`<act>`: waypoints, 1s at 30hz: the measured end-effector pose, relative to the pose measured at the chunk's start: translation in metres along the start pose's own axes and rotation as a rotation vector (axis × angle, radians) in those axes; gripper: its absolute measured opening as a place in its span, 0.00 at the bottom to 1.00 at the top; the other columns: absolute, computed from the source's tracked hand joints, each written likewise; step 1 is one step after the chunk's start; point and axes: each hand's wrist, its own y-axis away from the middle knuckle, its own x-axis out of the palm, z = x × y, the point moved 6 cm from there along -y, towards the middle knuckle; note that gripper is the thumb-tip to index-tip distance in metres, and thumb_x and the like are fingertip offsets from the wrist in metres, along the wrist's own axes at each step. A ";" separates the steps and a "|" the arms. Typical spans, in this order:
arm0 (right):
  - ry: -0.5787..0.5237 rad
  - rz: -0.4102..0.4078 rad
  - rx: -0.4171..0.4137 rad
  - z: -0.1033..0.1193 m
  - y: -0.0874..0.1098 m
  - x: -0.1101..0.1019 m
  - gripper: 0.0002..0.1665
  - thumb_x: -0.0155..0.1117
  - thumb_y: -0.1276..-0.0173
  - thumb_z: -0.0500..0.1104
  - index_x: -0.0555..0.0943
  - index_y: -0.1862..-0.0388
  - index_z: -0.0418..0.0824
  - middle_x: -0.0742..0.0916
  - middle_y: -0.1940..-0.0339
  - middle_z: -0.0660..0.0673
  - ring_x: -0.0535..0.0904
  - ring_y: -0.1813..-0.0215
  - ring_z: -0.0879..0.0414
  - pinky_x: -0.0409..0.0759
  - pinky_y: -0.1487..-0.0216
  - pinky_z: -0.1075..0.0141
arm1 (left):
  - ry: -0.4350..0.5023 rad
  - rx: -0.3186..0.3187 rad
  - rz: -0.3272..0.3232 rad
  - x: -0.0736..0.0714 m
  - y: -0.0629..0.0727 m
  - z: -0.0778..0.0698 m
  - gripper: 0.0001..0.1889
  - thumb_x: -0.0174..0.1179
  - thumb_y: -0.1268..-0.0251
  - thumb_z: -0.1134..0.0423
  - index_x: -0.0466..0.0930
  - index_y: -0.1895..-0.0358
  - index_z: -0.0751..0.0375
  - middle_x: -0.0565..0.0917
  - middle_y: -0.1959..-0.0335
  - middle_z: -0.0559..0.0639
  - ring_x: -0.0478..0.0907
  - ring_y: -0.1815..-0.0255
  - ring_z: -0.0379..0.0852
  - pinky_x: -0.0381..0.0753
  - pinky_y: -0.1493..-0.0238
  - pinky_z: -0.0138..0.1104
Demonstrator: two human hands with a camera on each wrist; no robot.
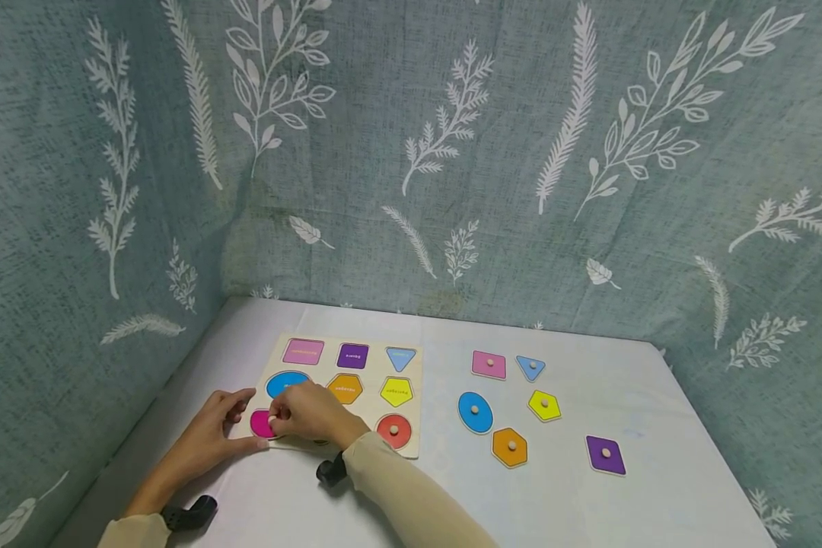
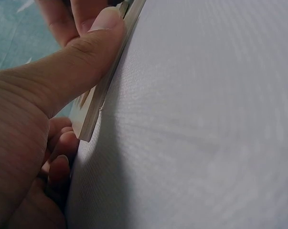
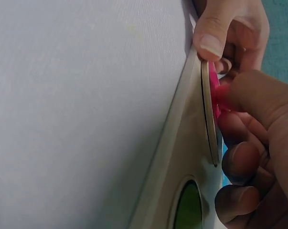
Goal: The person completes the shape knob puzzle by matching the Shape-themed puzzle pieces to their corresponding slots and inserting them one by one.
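A wooden puzzle board (image 1: 411, 449) lies on the table, with coloured shape spaces on it. My right hand (image 1: 311, 413) reaches over its near left part and pinches the knob of a magenta puzzle piece (image 1: 260, 424). In the right wrist view the piece's wooden edge (image 3: 208, 105) stands slightly proud of the board. My left hand (image 1: 208, 434) holds the board's near left corner, thumb (image 2: 93, 52) along the front edge and fingers curled by the left side. A red round piece (image 1: 386, 440) sits in the near right space. My right hand hides part of the near row.
Right of the board lie loose knobbed pieces: pink rectangle (image 1: 482, 371), light blue triangle (image 1: 526, 372), blue oval (image 1: 471, 421), yellow pentagon (image 1: 540, 412), orange hexagon (image 1: 505, 458) and purple square (image 1: 597, 462). A green shape (image 3: 189, 205) shows on the board. Patterned cloth (image 1: 383, 251) hangs behind.
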 end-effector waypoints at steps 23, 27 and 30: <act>-0.007 -0.039 0.043 -0.025 0.029 -0.024 0.08 0.69 0.27 0.50 0.89 0.52 0.52 0.81 0.73 0.63 0.73 0.70 0.71 0.69 0.67 0.81 | -0.016 -0.031 0.028 -0.002 -0.003 0.002 0.54 0.82 0.56 0.41 0.69 0.29 0.69 0.70 0.54 0.56 0.68 0.54 0.52 0.77 0.56 0.41; -0.029 -0.032 0.084 -0.047 0.043 -0.031 0.09 0.68 0.26 0.48 0.88 0.50 0.52 0.81 0.71 0.63 0.73 0.69 0.69 0.71 0.67 0.78 | -0.004 -0.048 0.051 0.000 -0.003 0.004 0.56 0.83 0.60 0.42 0.68 0.28 0.72 0.71 0.54 0.55 0.69 0.54 0.51 0.80 0.51 0.37; -0.040 -0.050 0.116 -0.061 0.055 -0.039 0.10 0.69 0.27 0.49 0.88 0.50 0.52 0.82 0.68 0.63 0.74 0.67 0.69 0.72 0.65 0.77 | 0.000 -0.040 0.042 0.000 -0.002 0.005 0.55 0.84 0.59 0.44 0.69 0.29 0.72 0.71 0.54 0.55 0.69 0.53 0.51 0.79 0.51 0.32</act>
